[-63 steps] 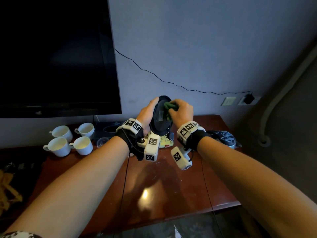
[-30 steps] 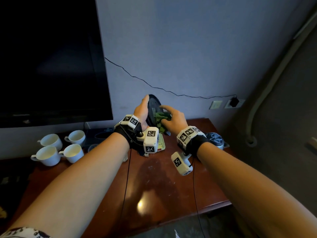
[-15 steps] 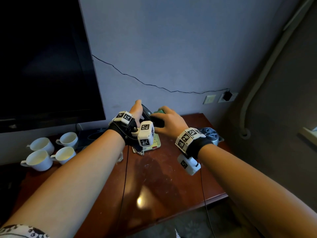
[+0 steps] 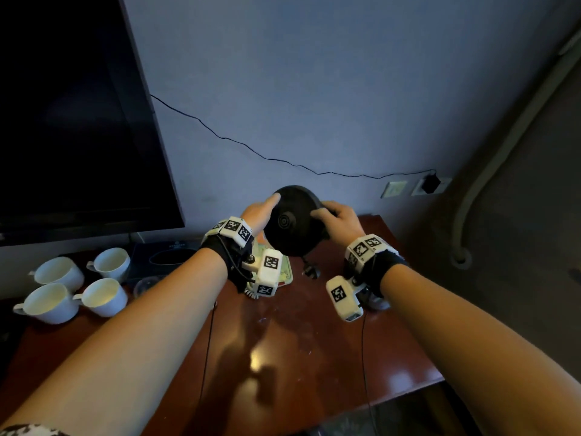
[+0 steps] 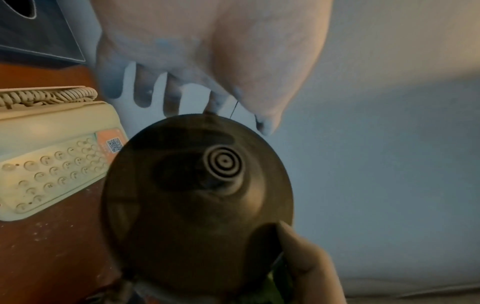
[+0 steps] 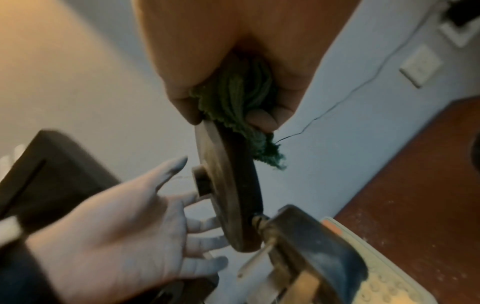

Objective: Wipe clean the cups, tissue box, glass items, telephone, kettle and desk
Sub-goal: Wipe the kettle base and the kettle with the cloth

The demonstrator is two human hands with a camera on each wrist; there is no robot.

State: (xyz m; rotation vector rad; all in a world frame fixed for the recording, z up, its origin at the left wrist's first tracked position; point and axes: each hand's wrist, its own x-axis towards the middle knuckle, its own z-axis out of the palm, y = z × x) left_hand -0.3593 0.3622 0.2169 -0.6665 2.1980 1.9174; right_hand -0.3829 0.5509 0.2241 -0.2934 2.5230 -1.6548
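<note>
Above the back of the desk point(image 4: 283, 341) I hold the black round kettle base point(image 4: 292, 225) on edge, its ringed connector point(image 5: 223, 164) facing me. My right hand point(image 4: 341, 220) grips its right rim, thumb point(image 5: 298, 257) on the front, with a green cloth point(image 6: 239, 98) bunched in the fingers against the back. My left hand point(image 4: 259, 214) is at the left rim with fingers straight and spread point(image 6: 197, 224), tips touching the base. The beige telephone point(image 5: 52, 164) lies below, several white cups point(image 4: 50, 303) stand at the left, and a dark tissue box point(image 4: 166, 256) sits behind them.
A large dark TV point(image 4: 78, 121) fills the upper left. A thin wire runs along the wall to the sockets point(image 4: 427, 185). The base's plug point(image 4: 309, 272) dangles just over the desk. The desk's front edge is near me, with carpet below.
The base has been turned over: its underside was being wiped with the cloth, now the connector side faces me and the cloth is behind it. My left fingers have straightened off the rim.
</note>
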